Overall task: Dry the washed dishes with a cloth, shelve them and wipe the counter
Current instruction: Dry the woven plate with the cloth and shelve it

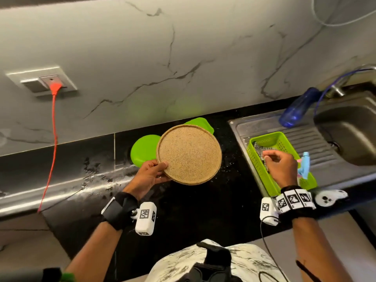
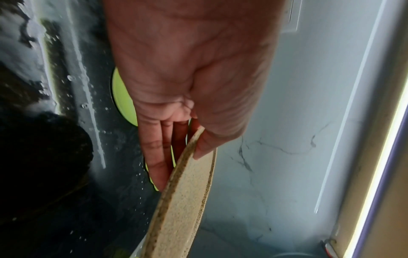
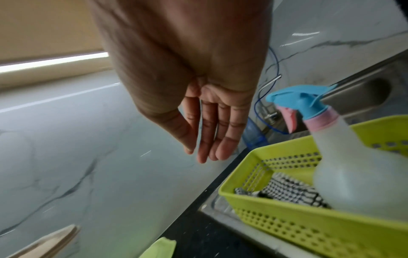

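The person is wearing a black strap around the left wrist, and a small white box with black square patterns is sticking out from it. On the right wrist the person is wearing a white band with black-and-white square patterns, with another small white box beside it and a thin black cable hanging down. The person is wearing a white top with black scribbly marks, and both arms are showing bare below the straps.

Plate speckled tan; basket lime green; cloth black-white check; tabletop black; wall grey-veined white.
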